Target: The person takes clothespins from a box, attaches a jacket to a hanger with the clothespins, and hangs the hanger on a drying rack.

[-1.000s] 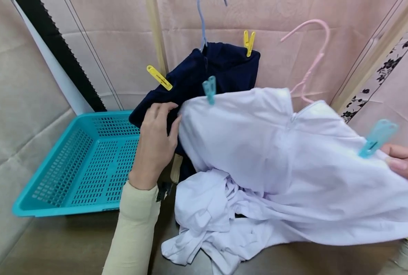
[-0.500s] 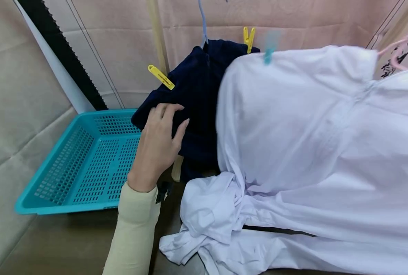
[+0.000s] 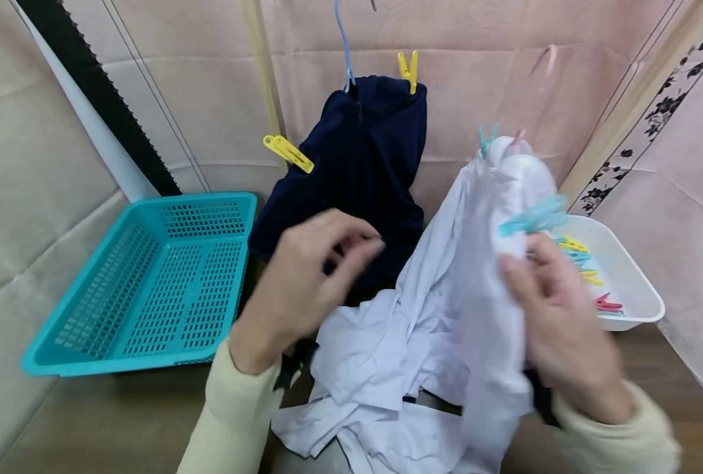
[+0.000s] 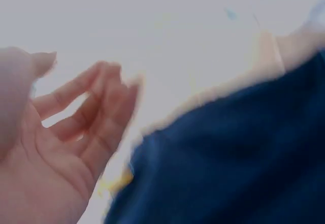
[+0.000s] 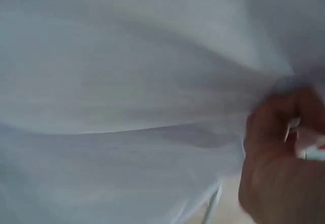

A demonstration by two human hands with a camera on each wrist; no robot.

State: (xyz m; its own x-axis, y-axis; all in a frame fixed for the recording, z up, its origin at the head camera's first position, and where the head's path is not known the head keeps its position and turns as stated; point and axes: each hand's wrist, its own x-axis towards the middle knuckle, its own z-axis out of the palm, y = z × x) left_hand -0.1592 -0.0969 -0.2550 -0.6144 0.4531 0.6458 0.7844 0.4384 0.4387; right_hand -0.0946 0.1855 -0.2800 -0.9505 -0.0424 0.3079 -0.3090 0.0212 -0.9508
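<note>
My right hand [image 3: 571,322] pinches the shoulder of a white zip-neck garment [image 3: 494,316] just below a teal clothespin [image 3: 532,216]. This garment hangs on a pink hanger [image 3: 548,59], with a second teal clothespin at its far shoulder. White cloth fills most of the right wrist view around the hand. My left hand [image 3: 310,283] hovers in front of a navy garment [image 3: 363,164], its fingers loosely bent and nothing between them; the left wrist view shows the bare palm. The navy garment hangs on a blue hanger [image 3: 345,46] and carries two yellow clothespins, one at each shoulder.
A teal perforated basket [image 3: 138,329] stands on the left of the brown table. On the right is a white tub [image 3: 630,276] holding several coloured clothespins. Wooden posts [image 3: 642,92] rise before a pink cloth backdrop. White fabric piles at the front centre.
My right hand has come in from the right, turning the white garment and its hanger edge-on. My left hand has moved off the navy garment toward the right. The white tub is now visible.
</note>
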